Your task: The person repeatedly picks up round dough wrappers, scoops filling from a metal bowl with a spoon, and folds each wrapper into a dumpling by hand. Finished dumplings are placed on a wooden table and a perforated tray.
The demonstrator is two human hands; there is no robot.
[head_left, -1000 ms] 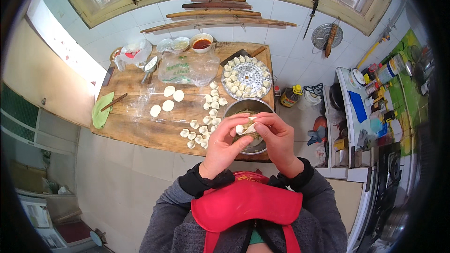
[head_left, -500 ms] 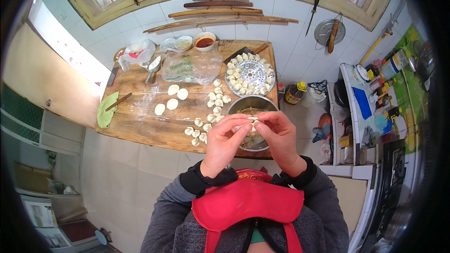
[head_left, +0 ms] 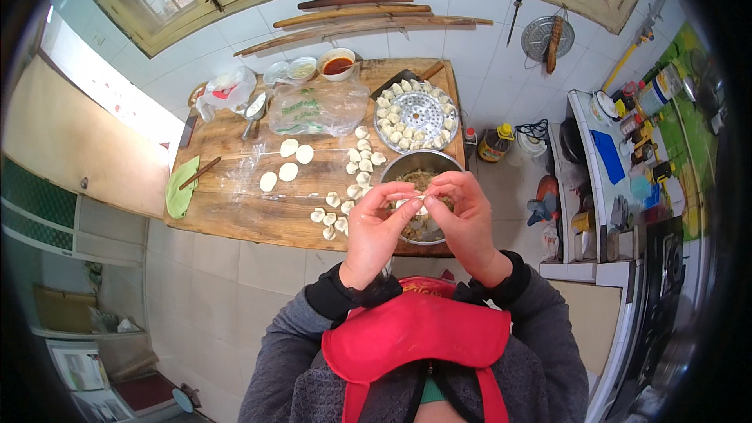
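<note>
Over the near right part of the wooden table, my left hand [head_left: 371,229] and my right hand [head_left: 468,218] meet, fingertips pinched together on a small white dumpling [head_left: 422,208]. Fingers cover most of the dumpling. Directly beneath them is a metal bowl [head_left: 387,172] with a chopped filling [head_left: 417,179] inside. Loose folded dumplings [head_left: 365,165] lie on the wood left of the bowl. Several flat round dough wrappers [head_left: 288,171] rest farther left. Behind the bowl, a perforated metal steamer tray [head_left: 424,116] carries a ring of dumplings.
Along the table's back are a bowl of red sauce [head_left: 338,66], a clear plastic bag [head_left: 317,110] and a scoop [head_left: 255,106]. A thin stick [head_left: 200,172] lies on a green cloth [head_left: 182,192] at the left. An oil bottle [head_left: 495,143] stands right of the table.
Both hands still pinch the dumpling, and their fingers have shifted slightly along it. The whole view has tilted a little.
</note>
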